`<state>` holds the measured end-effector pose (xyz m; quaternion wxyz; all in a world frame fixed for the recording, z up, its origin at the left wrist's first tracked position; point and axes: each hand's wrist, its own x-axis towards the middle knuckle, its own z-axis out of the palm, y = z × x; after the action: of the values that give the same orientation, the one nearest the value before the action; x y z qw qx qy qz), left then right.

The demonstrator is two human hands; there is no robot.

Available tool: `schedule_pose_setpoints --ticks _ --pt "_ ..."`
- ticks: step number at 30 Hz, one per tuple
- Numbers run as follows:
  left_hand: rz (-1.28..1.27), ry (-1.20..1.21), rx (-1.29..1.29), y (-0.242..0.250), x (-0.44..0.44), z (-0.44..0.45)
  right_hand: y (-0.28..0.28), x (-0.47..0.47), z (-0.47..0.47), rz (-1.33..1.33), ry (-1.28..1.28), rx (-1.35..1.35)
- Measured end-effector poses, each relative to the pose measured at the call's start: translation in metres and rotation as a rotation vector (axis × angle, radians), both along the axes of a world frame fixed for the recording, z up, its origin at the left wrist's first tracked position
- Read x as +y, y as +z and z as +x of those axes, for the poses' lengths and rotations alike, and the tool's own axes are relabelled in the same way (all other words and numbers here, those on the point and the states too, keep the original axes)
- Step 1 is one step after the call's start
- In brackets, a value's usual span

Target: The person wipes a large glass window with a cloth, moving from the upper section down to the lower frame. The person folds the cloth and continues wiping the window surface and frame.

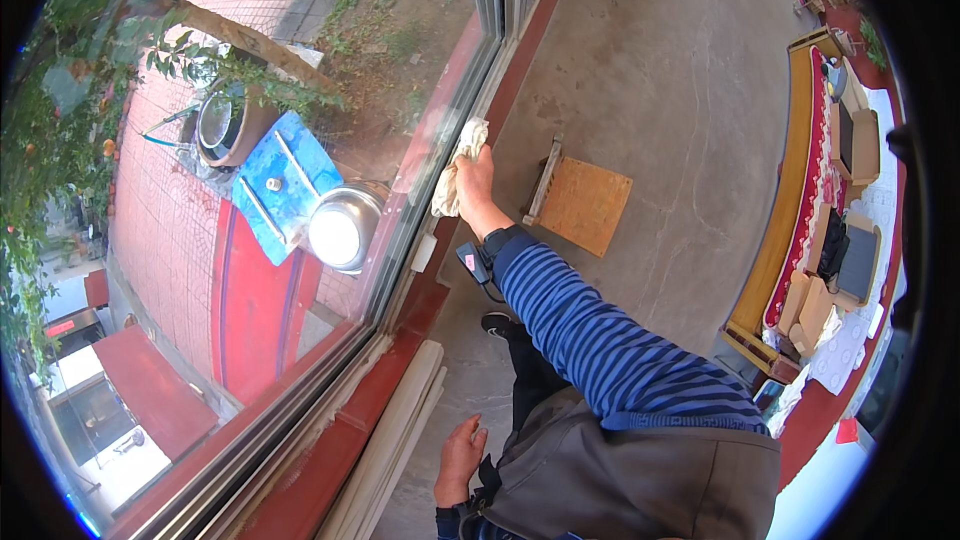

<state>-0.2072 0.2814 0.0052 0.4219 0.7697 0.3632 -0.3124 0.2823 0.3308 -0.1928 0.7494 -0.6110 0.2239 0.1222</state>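
Observation:
My right hand [475, 181] is closed around a crumpled off-white cloth [471, 141]. The cloth rests on or against the lower frame of a sliding window [390, 281], beside a dark red painted sill [431, 300]. Blue striped sleeve and a dark wrist strap cover that arm, with a small dark device [472, 262] hanging at the wrist. Low in the picture, my left hand [459, 459] hangs near my body with loosely bent fingers, and I see nothing in it. White radiator-like panels [390, 427] stand below the sill, left of that hand.
On the concrete floor, a low wooden stool [585, 202] stands right of the sill. Opened cardboard boxes [855, 142] lie on a long wooden bed or bench [765, 240]. Through the glass appear a metal pot [345, 229], a blue sheet [285, 180] and a tree trunk [240, 37].

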Motion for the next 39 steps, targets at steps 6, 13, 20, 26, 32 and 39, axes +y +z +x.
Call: schedule_pose_setpoints --ticks 6,13,20,26,32,39 --pt "-0.007 0.016 0.017 -0.001 -0.007 0.022 -0.005 -0.015 0.094 0.013 -0.138 -0.108" --pt "-0.042 0.006 -0.027 -0.027 -0.009 0.047 -0.016 -0.058 0.227 -0.072 -0.158 -0.12" --pt "-0.044 0.009 0.027 -0.027 -0.004 0.076 -0.019 -0.08 0.263 0.172 -0.214 -0.076" --pt "-0.055 0.0 0.022 -0.024 -0.007 0.086 -0.026 -0.064 0.226 0.166 -0.13 -0.141" --pt "-0.068 0.016 0.005 -0.023 -0.009 0.08 -0.032 -0.054 0.173 -0.066 -0.003 -0.108" --pt "-0.038 -0.014 -0.05 -0.021 -0.008 0.05 -0.021 -0.033 0.097 -0.101 0.033 -0.121"
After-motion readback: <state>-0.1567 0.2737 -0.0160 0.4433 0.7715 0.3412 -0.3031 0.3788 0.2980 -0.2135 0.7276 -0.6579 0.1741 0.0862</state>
